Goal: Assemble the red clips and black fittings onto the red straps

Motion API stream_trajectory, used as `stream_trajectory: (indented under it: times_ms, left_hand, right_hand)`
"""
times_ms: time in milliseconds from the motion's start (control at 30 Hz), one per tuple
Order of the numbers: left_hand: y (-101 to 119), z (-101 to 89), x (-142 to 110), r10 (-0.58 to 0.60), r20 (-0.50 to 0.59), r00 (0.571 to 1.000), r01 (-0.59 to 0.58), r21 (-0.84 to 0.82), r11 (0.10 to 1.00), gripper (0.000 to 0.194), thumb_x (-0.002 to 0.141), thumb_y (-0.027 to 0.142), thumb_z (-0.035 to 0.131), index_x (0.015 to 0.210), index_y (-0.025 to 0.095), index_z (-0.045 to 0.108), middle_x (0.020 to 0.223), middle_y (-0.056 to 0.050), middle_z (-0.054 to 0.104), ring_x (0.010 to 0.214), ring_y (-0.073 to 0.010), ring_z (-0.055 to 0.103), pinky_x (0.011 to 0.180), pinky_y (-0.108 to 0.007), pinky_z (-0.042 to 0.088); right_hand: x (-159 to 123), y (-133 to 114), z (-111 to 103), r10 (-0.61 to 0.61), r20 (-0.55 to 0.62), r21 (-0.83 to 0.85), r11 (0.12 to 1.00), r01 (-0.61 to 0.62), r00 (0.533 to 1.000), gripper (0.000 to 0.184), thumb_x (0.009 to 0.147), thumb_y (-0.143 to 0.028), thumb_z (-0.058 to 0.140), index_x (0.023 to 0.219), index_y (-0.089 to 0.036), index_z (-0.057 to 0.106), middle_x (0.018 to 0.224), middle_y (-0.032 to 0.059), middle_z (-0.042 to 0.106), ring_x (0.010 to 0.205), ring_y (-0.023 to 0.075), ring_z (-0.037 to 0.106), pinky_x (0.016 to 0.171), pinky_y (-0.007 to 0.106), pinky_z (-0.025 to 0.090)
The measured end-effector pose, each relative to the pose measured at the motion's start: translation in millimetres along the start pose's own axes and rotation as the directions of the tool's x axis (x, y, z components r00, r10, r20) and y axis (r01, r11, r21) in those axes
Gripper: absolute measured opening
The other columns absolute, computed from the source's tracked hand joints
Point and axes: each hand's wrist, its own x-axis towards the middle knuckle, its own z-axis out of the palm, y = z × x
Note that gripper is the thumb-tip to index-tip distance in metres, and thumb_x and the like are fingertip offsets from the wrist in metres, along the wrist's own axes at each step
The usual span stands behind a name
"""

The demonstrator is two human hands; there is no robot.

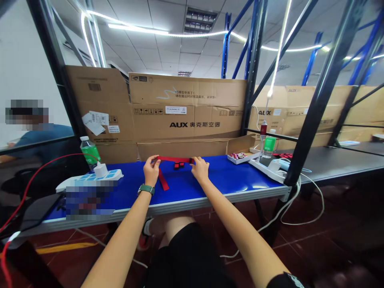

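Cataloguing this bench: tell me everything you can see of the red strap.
The red strap is flat woven webbing, nylon-looking, held stretched between the left hand and right hand above the blue tabletop. A loose end droops onto the tabletop. Small black fittings sit on it near the right hand; their exact form is unclear.

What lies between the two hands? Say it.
The head view shows a red strap with a black buckle stretched from the left hand to the right hand.
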Motion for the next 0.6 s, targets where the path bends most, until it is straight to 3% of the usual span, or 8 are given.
stream_trajectory:
  times_ms: [100, 200, 267, 400, 600]
  left_hand:
    - [-10.3, -3.3, 4.3, -0.022, -0.125, 0.992, 0.016, -0.042, 0.999, 0.035, 0.087, 0.040, 0.065, 0.112, 0.016, 0.062, 0.109, -0.011, 0.069, 0.090, -0.0203, 0.071, 0.087, -0.038, 0.059]
    - [-24.2, -9.0, 9.8, -0.090, -0.283, 0.955, 0.047, -0.153, 0.987, 0.034, 0.090, 0.039, 0.060, 0.117, 0.018, 0.055, 0.116, -0.012, 0.066, 0.093, -0.0186, 0.070, 0.086, -0.037, 0.059]
    - [-30.6, -11.6, 11.9, -0.132, -0.255, 0.958, 0.078, -0.212, 0.974, 0.033, 0.093, 0.038, 0.056, 0.120, 0.020, 0.049, 0.118, -0.012, 0.066, 0.096, -0.0177, 0.071, 0.086, -0.036, 0.059]
    - [-30.3, -10.0, 9.3, -0.091, -0.107, 0.990, 0.071, -0.179, 0.981, 0.036, 0.098, 0.041, 0.048, 0.128, 0.023, 0.043, 0.112, -0.011, 0.069, 0.090, -0.0165, 0.073, 0.080, -0.033, 0.060]
    - [-17.9, -8.7, 4.5, -0.146, 0.032, 0.989, 0.150, -0.231, 0.961, 0.041, 0.093, 0.050, 0.054, 0.123, 0.023, 0.047, 0.101, -0.007, 0.071, 0.067, -0.0137, 0.071, 0.066, -0.029, 0.059]
  right_hand:
    - [1.8, 4.4, 0.5, 0.047, 0.027, 0.004, 0.999, -0.048, 0.999, 0.029, 0.097, -0.029, 0.055, 0.126, -0.026, 0.057, 0.123, 0.0112, 0.064, 0.111, 0.0244, 0.057, 0.091, 0.038, 0.036]
    - [4.7, 13.2, 2.1, 0.142, 0.041, -0.010, 0.990, -0.142, 0.989, 0.027, 0.098, -0.032, 0.053, 0.122, -0.023, 0.059, 0.121, 0.0129, 0.064, 0.111, 0.0262, 0.057, 0.091, 0.040, 0.037]
    - [6.0, 17.9, 4.4, 0.191, 0.045, -0.033, 0.981, -0.190, 0.980, 0.027, 0.098, -0.033, 0.051, 0.119, -0.020, 0.061, 0.121, 0.0158, 0.063, 0.112, 0.0290, 0.056, 0.092, 0.044, 0.037]
    - [5.1, 19.4, 11.9, 0.215, 0.033, -0.070, 0.975, -0.212, 0.976, 0.029, 0.095, -0.031, 0.051, 0.113, -0.015, 0.066, 0.120, 0.0216, 0.063, 0.114, 0.0349, 0.053, 0.093, 0.051, 0.036]
    - [3.7, 15.9, 12.8, 0.127, 0.005, -0.050, 0.991, -0.127, 0.992, 0.035, 0.088, -0.021, 0.054, 0.120, -0.015, 0.065, 0.121, 0.0204, 0.063, 0.115, 0.0348, 0.050, 0.096, 0.050, 0.034]
